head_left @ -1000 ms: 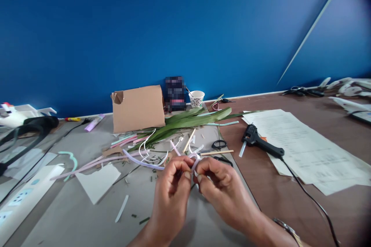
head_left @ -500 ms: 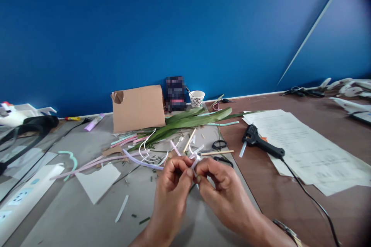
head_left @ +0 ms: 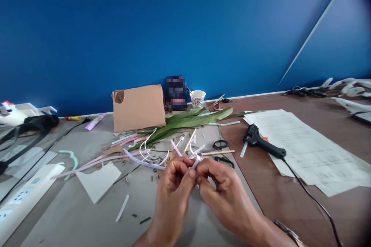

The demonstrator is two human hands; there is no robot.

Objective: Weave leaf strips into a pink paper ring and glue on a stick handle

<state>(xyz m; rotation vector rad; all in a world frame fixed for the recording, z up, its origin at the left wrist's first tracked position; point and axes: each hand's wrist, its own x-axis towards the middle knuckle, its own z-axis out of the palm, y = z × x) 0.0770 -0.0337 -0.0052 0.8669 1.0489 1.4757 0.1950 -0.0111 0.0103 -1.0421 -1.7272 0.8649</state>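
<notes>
nearer than the cardboard (head_left: 139, 110) and right of it, the left hand (head_left: 176, 189) and right hand (head_left: 224, 187) pinch a mostly hidden pale strip (head_left: 194, 163). green leaves (head_left: 199, 119) lie beside the cardboard; scissors (head_left: 221, 147) to its right are partly covered by the right hand. left of it, a power strip (head_left: 40, 182) is cut off.

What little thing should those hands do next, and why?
Maybe the left hand should gently press its thumb down on the pale strip, because the strip is small, both hands' fingertips are close together around it, and the right hand seems to steady it.
</notes>
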